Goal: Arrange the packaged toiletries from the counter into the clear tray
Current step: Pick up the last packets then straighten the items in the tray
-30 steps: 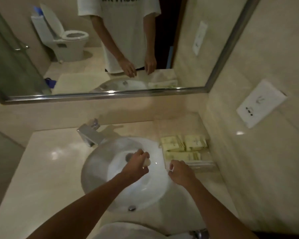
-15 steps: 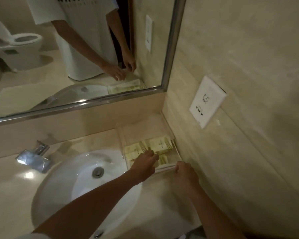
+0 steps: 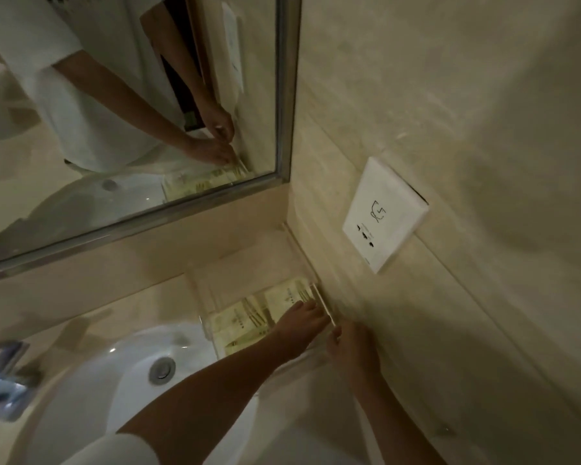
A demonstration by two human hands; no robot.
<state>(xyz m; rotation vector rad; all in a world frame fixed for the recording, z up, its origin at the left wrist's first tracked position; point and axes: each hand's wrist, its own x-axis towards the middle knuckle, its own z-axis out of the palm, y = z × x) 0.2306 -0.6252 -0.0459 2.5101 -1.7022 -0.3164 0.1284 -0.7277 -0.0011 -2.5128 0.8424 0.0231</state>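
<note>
- White porcelain fills the lower left: a round sink (image 3: 91, 391) with a metal drain (image 3: 162, 368) at its centre, set into a beige stone counter (image 3: 121, 317).
- A person's two bare forearms reach up from the bottom edge toward the right-hand corner of the counter.
- The right hand (image 3: 351, 347) is at the near right corner of the clear tray (image 3: 208, 283), fingers bent at the tray's right rim; whether they actually pinch the rim cannot be told through the blur.
- The left hand (image 3: 299, 325) lies inside the tray, its fingers stretched fairly flat over the packaged toiletries (image 3: 245, 318), touching them rather than closing round any.
- Pale yellow-green packets lie flat in the near half of the tray, side by side and partly overlapping; the far half shows bare tray floor.
- The tray sits just right of the sink, tucked against the side wall.
- At the far left, a chrome faucet (image 3: 4, 367) is blurred.
- On the side wall above the tray, a white socket plate (image 3: 384, 213) carries a small printed symbol.
- Beyond, a metal-framed mirror (image 3: 284, 95) reflects the person's white shirt, both hands and the packets.
</note>
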